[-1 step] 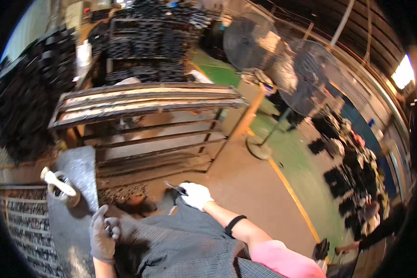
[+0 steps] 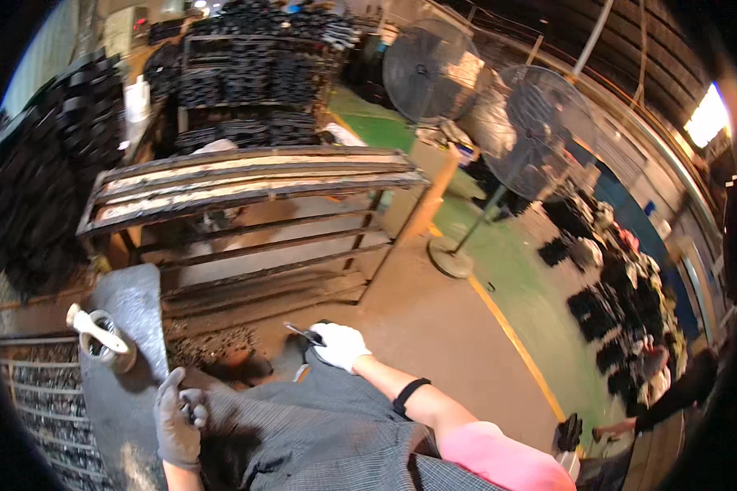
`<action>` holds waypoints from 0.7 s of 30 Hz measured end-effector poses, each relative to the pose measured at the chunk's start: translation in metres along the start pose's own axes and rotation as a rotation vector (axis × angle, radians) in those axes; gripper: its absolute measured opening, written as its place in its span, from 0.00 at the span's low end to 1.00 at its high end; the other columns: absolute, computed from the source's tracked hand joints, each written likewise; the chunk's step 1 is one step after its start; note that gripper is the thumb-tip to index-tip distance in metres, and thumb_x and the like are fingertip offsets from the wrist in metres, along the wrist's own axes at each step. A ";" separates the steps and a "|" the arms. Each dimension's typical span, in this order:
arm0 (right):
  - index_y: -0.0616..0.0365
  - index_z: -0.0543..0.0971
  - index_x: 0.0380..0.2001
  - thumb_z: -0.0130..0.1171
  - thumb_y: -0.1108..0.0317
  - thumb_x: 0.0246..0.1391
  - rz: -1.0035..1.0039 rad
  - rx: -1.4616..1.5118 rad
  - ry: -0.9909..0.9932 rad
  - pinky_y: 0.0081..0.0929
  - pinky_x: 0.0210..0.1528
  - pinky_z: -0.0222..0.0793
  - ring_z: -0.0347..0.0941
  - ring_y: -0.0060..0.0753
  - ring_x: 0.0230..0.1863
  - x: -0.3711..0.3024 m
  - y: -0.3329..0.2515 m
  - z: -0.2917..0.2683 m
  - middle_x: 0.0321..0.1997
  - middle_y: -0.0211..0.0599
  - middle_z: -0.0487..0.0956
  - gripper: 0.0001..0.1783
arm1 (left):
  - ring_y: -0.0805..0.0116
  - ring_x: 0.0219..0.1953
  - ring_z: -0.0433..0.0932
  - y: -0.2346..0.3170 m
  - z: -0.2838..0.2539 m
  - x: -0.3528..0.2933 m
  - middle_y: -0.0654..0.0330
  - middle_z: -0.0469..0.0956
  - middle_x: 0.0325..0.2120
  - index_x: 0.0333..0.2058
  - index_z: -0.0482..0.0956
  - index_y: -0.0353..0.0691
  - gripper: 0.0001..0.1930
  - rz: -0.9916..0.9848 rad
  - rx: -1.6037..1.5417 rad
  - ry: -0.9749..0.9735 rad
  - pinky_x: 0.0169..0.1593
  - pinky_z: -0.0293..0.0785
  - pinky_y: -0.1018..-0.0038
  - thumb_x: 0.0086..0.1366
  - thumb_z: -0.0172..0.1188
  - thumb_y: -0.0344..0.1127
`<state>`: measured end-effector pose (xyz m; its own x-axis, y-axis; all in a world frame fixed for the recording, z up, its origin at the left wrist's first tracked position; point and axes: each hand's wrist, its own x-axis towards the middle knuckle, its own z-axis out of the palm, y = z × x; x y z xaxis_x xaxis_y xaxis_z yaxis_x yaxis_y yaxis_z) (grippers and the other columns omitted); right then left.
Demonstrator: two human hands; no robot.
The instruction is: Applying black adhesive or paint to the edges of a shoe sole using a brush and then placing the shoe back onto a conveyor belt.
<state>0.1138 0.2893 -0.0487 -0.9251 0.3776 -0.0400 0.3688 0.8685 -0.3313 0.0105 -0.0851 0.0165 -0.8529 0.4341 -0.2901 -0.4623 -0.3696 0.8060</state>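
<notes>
My right hand [image 2: 340, 347], in a white glove, is closed round a slim metal tool [image 2: 303, 333] with a dark handle. Its narrow grey end points left, and the glove hides much of the rest. My left hand [image 2: 180, 421] wears a stained grey glove and is near the right edge of a dark metal bench [image 2: 131, 401]. Its index finger stretches up while the others bend loosely, apart, with nothing visible between them. Beyond it on the bench, a brush [image 2: 98, 329] with a pale handle lies across the mouth of a dirty jar [image 2: 116, 360].
A metal rack [image 2: 254, 186] with pale strips on top stands ahead. Wire mesh [image 2: 45, 409] is at the lower left, piled black pieces [image 2: 53, 172] further up. Pedestal fans [image 2: 540, 131] stand to the right, near heaped dark goods [image 2: 606, 315] and another person's arm [image 2: 671, 401].
The surroundings sit slightly further left in the picture, as the view has turned a little to the right. Both hands keep the same pose, and the right still holds the tool.
</notes>
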 end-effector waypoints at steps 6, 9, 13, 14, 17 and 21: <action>0.45 0.80 0.51 0.55 0.54 0.61 0.068 0.006 -0.014 0.47 0.52 0.77 0.81 0.54 0.50 -0.001 0.013 -0.002 0.49 0.46 0.83 0.17 | 0.80 0.31 0.74 0.000 0.011 0.004 0.67 0.78 0.40 0.60 0.77 0.42 0.25 0.035 -0.007 -0.020 0.24 0.64 0.83 0.72 0.60 0.50; 0.45 0.80 0.51 0.55 0.54 0.61 0.063 0.001 -0.017 0.47 0.52 0.77 0.81 0.54 0.50 0.003 0.013 -0.008 0.49 0.45 0.83 0.18 | 0.80 0.35 0.75 0.002 0.015 0.006 0.67 0.78 0.45 0.60 0.77 0.41 0.23 0.035 -0.026 -0.023 0.24 0.65 0.83 0.72 0.59 0.48; 0.45 0.80 0.51 0.55 0.54 0.61 0.044 -0.001 -0.020 0.47 0.52 0.77 0.81 0.54 0.50 0.004 0.009 -0.008 0.49 0.45 0.83 0.18 | 0.80 0.36 0.75 0.003 0.014 0.005 0.66 0.79 0.47 0.60 0.77 0.40 0.23 0.023 -0.033 -0.026 0.24 0.65 0.83 0.72 0.60 0.47; 0.45 0.80 0.51 0.55 0.54 0.61 0.047 0.003 -0.026 0.47 0.52 0.77 0.81 0.54 0.50 0.004 0.008 -0.009 0.49 0.45 0.83 0.18 | 0.80 0.35 0.75 0.003 0.014 0.004 0.66 0.79 0.47 0.60 0.77 0.41 0.24 0.027 -0.029 -0.019 0.24 0.65 0.83 0.72 0.60 0.48; 0.45 0.80 0.51 0.56 0.54 0.60 0.039 0.006 -0.011 0.47 0.52 0.77 0.81 0.54 0.50 0.004 0.012 -0.006 0.49 0.45 0.83 0.18 | 0.79 0.33 0.75 0.004 0.016 0.004 0.64 0.79 0.43 0.59 0.77 0.41 0.25 0.030 -0.014 -0.005 0.24 0.64 0.83 0.71 0.61 0.49; 0.45 0.80 0.51 0.58 0.54 0.59 0.041 0.007 -0.007 0.47 0.52 0.77 0.81 0.54 0.50 0.005 0.012 -0.007 0.49 0.44 0.83 0.18 | 0.79 0.30 0.74 0.000 0.009 0.007 0.62 0.80 0.37 0.59 0.77 0.42 0.26 -0.008 -0.023 -0.035 0.25 0.65 0.82 0.70 0.62 0.51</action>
<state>0.1144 0.3032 -0.0464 -0.9098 0.4106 -0.0599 0.4058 0.8501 -0.3356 0.0066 -0.0747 0.0187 -0.8403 0.4652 -0.2782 -0.4749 -0.3845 0.7916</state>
